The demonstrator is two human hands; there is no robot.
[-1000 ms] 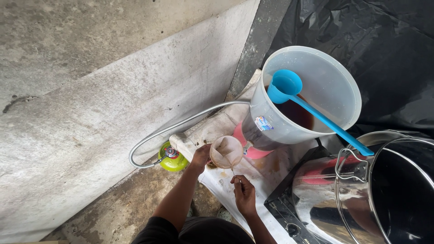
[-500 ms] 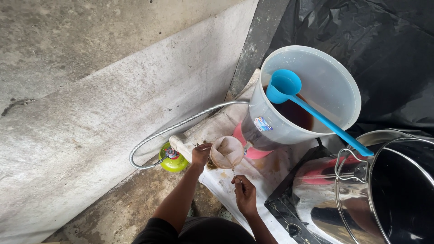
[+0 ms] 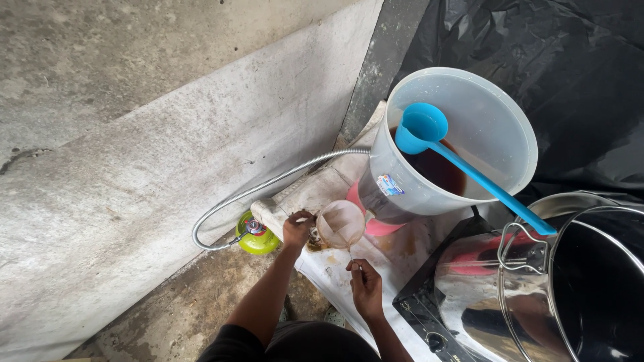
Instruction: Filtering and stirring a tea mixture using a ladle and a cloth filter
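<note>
The left hand is closed on the rim of a small clear plastic cup, tilting it so its mouth faces up toward the camera — the tilt lets the brownish film inside show. The cup hangs just above the stained white cloth that covers the low stand, near the cloth's left edge. The right hand sits lower, fingers pinched together on something thin (a straw or string, too fine to tell) that runs up toward the cup's underside; beyond that pinch I cannot tell what it holds.

Just beyond the cup stands a large translucent bucket with dark liquid in its bottom, and a blue ladle rests across its rim, handle sloping down to the right — placed, it seems, so the scoop stays within reach of both hands. At the lower right a shiny steel pot sits on a black stove, crowding that side. To the left, off the cloth's edge, a green gas canister lies on the concrete floor with a corrugated metal hose looping from it behind the bucket. The open room is to the left, over the bare concrete slab; bucket and pot hem in the right.
</note>
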